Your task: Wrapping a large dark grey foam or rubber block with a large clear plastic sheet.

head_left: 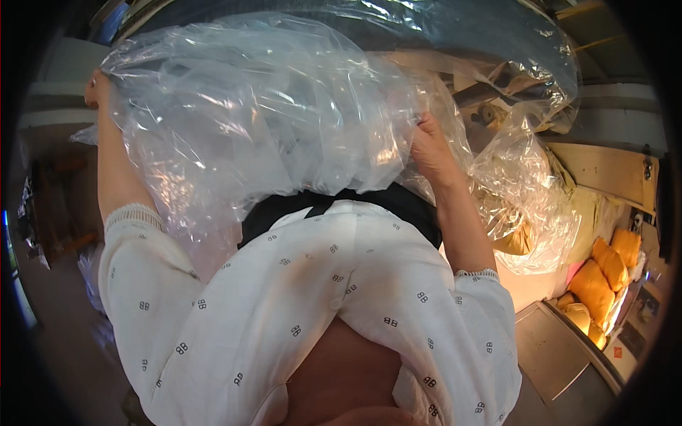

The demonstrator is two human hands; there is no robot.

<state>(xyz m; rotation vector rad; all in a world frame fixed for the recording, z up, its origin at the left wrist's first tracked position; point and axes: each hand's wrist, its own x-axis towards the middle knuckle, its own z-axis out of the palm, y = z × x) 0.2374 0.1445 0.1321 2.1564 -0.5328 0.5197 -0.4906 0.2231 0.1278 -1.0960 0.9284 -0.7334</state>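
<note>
A large, crinkled sheet of clear plastic film [263, 106] spreads across the space before me, bunched and shiny with reflections. At the far left my left hand [96, 89] is closed on the film's edge, arm stretched out. My right hand [432, 148] grips the film right of the middle, fingers pinched together, with the forearm bent closer to my body. Between the hands the film billows up and hangs down toward my waist. Whether it is a bag or a flat sheet I cannot tell.
More loose clear plastic [529, 177] lies heaped at the right, beside a wooden board [604, 170]. Several orange-yellow bundles [597, 284] sit at the lower right, near a grey metal-edged panel [554, 348]. Dark film-covered material [455, 35] stretches along the back.
</note>
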